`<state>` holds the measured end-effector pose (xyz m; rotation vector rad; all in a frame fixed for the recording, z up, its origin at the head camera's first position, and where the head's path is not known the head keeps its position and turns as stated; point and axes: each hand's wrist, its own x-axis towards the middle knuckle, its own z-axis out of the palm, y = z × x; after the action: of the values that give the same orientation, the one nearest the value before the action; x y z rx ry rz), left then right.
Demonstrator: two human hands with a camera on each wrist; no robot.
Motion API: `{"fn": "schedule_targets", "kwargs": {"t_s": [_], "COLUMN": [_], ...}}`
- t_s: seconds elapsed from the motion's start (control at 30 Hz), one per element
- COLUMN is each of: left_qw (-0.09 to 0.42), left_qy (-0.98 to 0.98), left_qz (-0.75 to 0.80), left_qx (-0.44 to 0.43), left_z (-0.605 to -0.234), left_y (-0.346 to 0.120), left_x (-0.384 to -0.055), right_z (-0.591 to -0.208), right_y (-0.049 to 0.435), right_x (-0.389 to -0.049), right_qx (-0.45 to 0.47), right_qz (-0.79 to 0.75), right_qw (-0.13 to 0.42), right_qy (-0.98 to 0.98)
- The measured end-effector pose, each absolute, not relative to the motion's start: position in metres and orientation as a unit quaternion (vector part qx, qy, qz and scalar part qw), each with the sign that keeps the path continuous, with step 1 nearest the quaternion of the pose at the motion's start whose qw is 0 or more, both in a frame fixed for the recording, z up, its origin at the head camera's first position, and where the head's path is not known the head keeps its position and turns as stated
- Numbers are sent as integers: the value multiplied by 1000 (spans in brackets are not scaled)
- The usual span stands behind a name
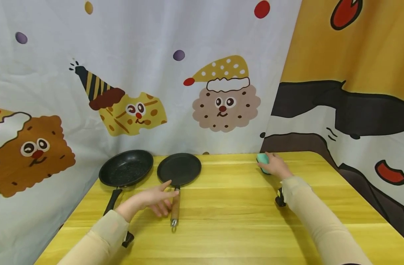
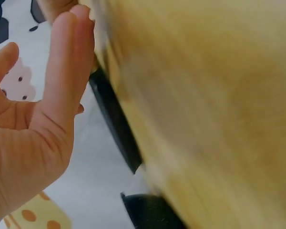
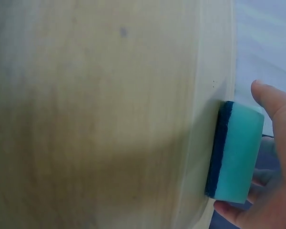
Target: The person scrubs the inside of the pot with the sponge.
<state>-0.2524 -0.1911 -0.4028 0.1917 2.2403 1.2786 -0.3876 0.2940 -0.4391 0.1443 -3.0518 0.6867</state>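
A sponge, pale green with a dark scouring side, lies on the wooden table near its far edge. My right hand is around it, the thumb lifted off one end and a fingertip right at the other, as the right wrist view of the sponge shows. My left hand hovers with fingers spread, overlapping the wooden handle of a flat black pan. It holds nothing. To the left sits a deeper black frying pan, its black handle partly hidden by my left forearm.
The yellow wood-grain table ends at a white curtain printed with cartoon food. Another printed curtain in orange and dark brown hangs along the right. Both pans stand at the table's far left.
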Motion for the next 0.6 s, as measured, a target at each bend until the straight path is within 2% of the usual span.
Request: {"fn": "schedule_targets", "kwargs": {"t_s": [0.37, 0.6], "left_qw": [332, 331], "left_qy": [790, 780], "left_qz": [510, 524], "left_qx": [76, 85], "left_z": [-419, -421], "left_y": [-185, -183], "left_x": [-245, -243], "right_z": [-439, -436], "right_y": [299, 301], "right_x": [-389, -390], "right_qx": [39, 49], "right_qz": [247, 255], "right_qw": [8, 13], "right_qy": [-968, -966]}}
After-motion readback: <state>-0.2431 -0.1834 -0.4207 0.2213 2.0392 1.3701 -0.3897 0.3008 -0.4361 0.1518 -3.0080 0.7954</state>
